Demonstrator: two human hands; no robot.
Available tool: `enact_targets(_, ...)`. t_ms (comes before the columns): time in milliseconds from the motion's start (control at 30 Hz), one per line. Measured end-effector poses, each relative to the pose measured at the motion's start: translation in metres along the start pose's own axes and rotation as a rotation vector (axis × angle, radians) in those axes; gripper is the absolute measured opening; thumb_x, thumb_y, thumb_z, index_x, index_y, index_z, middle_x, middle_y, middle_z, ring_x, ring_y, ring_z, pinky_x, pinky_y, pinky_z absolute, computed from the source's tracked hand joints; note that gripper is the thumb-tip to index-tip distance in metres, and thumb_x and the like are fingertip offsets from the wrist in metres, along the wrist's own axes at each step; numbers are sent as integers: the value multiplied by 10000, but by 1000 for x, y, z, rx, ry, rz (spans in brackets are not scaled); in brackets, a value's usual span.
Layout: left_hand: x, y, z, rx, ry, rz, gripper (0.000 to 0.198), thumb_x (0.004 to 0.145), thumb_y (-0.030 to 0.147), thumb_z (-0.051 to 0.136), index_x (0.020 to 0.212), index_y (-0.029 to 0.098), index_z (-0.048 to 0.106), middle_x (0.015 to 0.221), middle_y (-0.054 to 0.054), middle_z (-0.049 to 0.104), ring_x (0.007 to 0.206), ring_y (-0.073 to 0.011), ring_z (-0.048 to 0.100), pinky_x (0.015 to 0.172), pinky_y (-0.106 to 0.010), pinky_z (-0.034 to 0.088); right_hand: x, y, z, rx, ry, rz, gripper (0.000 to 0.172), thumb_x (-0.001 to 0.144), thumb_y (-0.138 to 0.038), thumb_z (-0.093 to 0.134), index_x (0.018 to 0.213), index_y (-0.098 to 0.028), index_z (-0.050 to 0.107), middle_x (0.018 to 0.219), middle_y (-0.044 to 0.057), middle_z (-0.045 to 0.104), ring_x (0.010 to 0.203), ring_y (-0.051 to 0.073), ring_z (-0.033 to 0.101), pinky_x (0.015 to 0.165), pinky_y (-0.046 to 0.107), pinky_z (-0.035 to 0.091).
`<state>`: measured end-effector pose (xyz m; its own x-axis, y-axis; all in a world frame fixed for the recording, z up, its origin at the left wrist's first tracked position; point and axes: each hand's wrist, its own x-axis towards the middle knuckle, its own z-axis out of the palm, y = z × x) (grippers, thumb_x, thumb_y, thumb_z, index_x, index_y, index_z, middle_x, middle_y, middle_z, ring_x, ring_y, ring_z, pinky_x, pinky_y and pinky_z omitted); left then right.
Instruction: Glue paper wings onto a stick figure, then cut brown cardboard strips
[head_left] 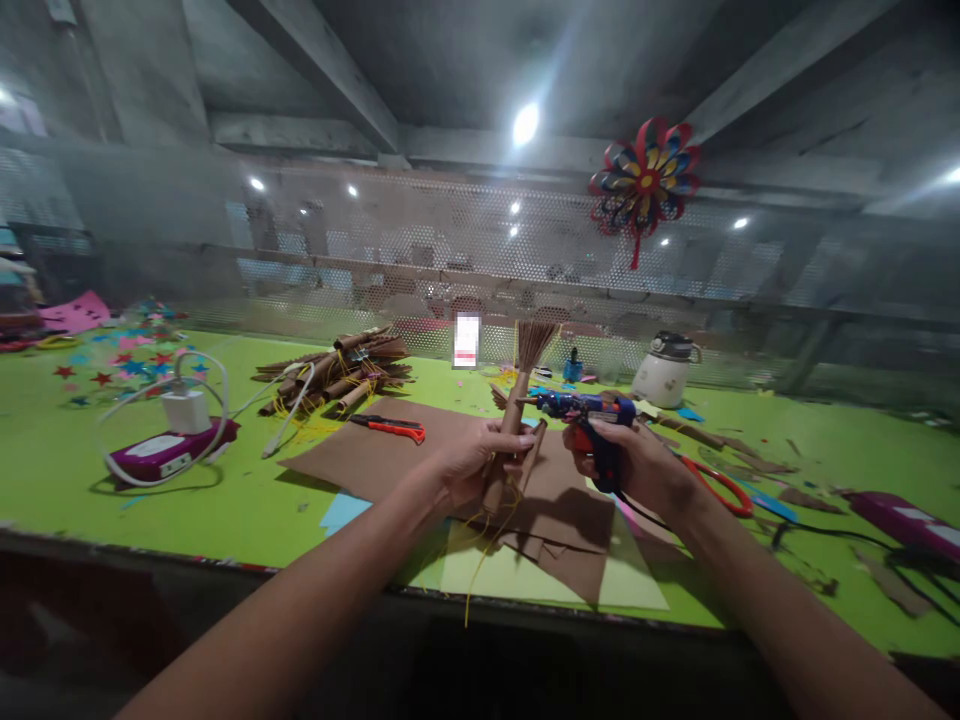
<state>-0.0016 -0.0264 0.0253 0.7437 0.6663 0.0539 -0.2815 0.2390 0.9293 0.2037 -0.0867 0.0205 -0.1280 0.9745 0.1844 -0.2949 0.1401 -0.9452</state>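
My left hand [487, 452] is closed around a rolled brown paper tube [513, 402], whose upper end fans out in pleats. A narrower brown paper strip [533, 452] sits beside the tube at my fingertips, and yellow string [469, 580] trails below. My right hand [645, 462] grips a blue glue gun [589, 410], its nozzle pointing left at the tube, close to or touching it. Under both hands lie brown paper sheets [442, 440] and a pale yellow sheet [637, 580].
Several similar paper rolls [352, 370] are piled at back left, near a red utility knife [394, 429]. A purple power strip [150, 458] with a white charger stands left. Orange-handled scissors [720, 485], a black cord and a white kettle [660, 375] are right.
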Motion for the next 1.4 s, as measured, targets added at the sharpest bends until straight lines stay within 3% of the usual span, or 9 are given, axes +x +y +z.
enact_targets(233, -1, 2, 2, -1, -3, 20, 254, 596, 178, 765, 713, 100, 554, 583, 32, 453, 481, -32, 332, 463, -209, 181, -4, -3, -5, -48, -162, -74, 360, 567, -136, 645, 924, -153, 600, 740, 42, 592, 663, 143, 507, 603, 279, 394)
enact_targets(500, 1, 1, -3, 8, 40, -16, 250, 596, 169, 752, 755, 86, 578, 608, 19, 476, 485, -31, 328, 472, -218, 183, -10, -7, 1, -134, -176, -44, 485, 554, -177, 742, 1002, -150, 555, 774, 43, 578, 685, 141, 520, 580, 251, 386)
enact_targets(667, 4, -2, -7, -25, 24, -4, 251, 599, 155, 752, 755, 85, 568, 623, 18, 468, 501, -34, 318, 471, -217, 194, -10, -5, -1, -184, -204, -47, 418, 593, -192, 730, 971, -151, 557, 777, 48, 570, 697, 147, 520, 594, 259, 395)
enact_targets(1000, 3, -6, -10, 35, 32, 8, 251, 607, 191, 760, 754, 83, 589, 635, 10, 488, 517, -42, 364, 481, -209, 222, -9, -4, -4, -180, -220, -81, 469, 595, -225, 713, 1034, -151, 563, 731, 41, 564, 662, 156, 502, 594, 281, 369)
enact_targets(1200, 2, -6, -9, 15, 35, 14, 275, 599, 185, 770, 788, 78, 601, 632, 12, 494, 515, -42, 390, 477, -205, 245, -11, -7, 3, -148, -102, -131, 370, 570, -188, 689, 930, -153, 610, 754, 45, 561, 617, 136, 467, 542, 265, 335)
enact_targets(1300, 2, -5, -8, 10, 53, 10, 282, 598, 183, 771, 799, 79, 604, 621, 14, 497, 498, -42, 407, 468, -202, 255, -10, -7, 5, -171, -16, -143, 299, 605, -210, 676, 891, -142, 617, 722, 42, 554, 582, 127, 453, 512, 258, 320)
enact_targets(1400, 2, -6, -8, 21, 70, 0, 279, 610, 185, 764, 816, 82, 606, 613, 13, 503, 495, -48, 427, 466, -200, 269, -8, -4, 3, -196, -9, -153, 264, 651, -241, 673, 887, -136, 620, 720, 41, 555, 551, 113, 436, 494, 255, 314)
